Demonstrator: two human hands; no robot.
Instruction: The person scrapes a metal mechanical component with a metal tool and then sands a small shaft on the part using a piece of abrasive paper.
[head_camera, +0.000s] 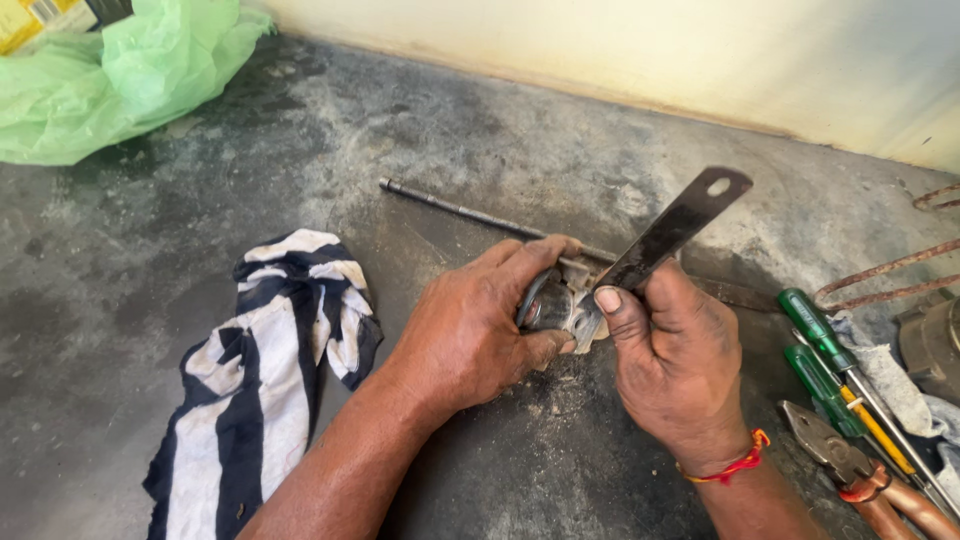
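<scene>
Forearms: both of mine come in from the bottom edge, nearest of all, meeting over the grey concrete floor (120, 300).
Striped cloth: black-and-white cloth (270, 390) crumpled on the floor, well to the left of my left hand, apart from it.
Green bag: thin green plastic bag (120, 70) far off past my left hand, in the upper left corner.
Left hand: my left hand (470, 330) is wrapped around a round metal part (550, 303), fingers curled over its top and thumb pressed under it.
Right hand: my right hand (675, 355) is pinched shut on a flat dark metal strip (670, 232), thumb lying along its lower end; a red thread band sits on that wrist.
Metal part: held between both hands, just off the floor; the strip's lower end rests against it. Its exact shape I can't make out, most of it being covered.
Strip: slants up and away to the right, a hole near its free end.
Rod: thin metal rod (450, 208) on the floor just behind my hands.
Tools: green-handled screwdrivers (820, 350) and pliers (850, 470) lie right of my right hand, near but not touching.
</scene>
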